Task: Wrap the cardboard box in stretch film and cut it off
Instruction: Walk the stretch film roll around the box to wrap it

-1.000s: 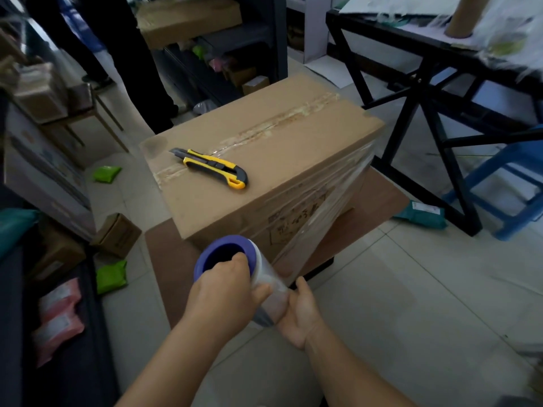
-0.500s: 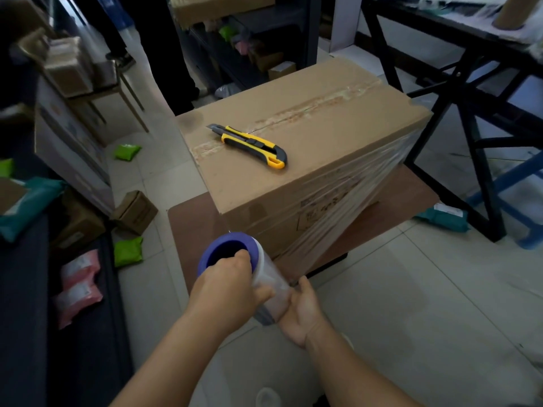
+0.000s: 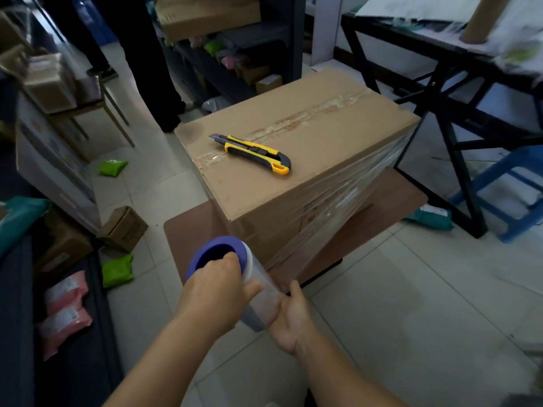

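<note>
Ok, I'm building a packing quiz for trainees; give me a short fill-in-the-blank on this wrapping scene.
1. The utility knife lies on ____ of the cardboard box.
2. The left hand and right hand both hold the ____ of stretch film.
3. The box stands on a ____ board.
4. The roll's core is ____ in colour.

Missing words: top; roll; brown; purple

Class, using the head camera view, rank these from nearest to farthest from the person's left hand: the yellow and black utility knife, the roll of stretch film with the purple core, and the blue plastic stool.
1. Roll of stretch film with the purple core: gripped by the left hand.
2. Yellow and black utility knife: on the cardboard box's top, ahead.
3. Blue plastic stool: far right, by the black table.
</note>
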`<state>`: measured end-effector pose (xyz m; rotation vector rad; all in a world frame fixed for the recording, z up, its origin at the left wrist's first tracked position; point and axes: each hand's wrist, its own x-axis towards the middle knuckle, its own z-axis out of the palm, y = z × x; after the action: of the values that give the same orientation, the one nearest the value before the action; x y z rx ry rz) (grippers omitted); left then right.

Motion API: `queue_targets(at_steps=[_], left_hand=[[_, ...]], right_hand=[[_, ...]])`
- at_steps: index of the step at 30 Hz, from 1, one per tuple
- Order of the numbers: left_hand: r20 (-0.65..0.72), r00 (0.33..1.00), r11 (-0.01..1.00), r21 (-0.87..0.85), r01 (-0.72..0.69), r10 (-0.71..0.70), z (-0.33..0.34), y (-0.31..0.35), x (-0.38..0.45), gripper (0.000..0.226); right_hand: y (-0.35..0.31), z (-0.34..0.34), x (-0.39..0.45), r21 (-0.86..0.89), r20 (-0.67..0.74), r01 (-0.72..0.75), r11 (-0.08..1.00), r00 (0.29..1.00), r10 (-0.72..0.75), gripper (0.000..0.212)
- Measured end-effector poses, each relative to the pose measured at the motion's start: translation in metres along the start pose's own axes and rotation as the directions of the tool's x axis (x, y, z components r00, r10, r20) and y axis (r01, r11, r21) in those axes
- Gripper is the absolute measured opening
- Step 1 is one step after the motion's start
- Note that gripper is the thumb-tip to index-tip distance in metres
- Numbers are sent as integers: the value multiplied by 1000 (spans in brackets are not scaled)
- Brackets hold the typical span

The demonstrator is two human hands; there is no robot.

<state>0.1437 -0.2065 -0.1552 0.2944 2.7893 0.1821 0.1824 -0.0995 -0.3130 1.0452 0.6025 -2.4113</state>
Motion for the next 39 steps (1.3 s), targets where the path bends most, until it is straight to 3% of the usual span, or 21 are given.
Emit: queue_targets(at_steps=[14, 28, 39], left_hand=[[95, 995, 999, -4, 37, -36, -2, -16, 18, 41], [144, 963, 965, 97, -242, 227, -10, -49, 38, 41], [164, 930, 928, 127, -349, 328, -4, -81, 42, 42]], right_hand=[[4, 8, 20, -8, -38, -4, 1000, 999, 3, 89], [37, 39, 33, 246, -88, 163, 956, 986, -145, 87], [78, 50, 52, 331, -147, 245, 911, 967, -207, 92]])
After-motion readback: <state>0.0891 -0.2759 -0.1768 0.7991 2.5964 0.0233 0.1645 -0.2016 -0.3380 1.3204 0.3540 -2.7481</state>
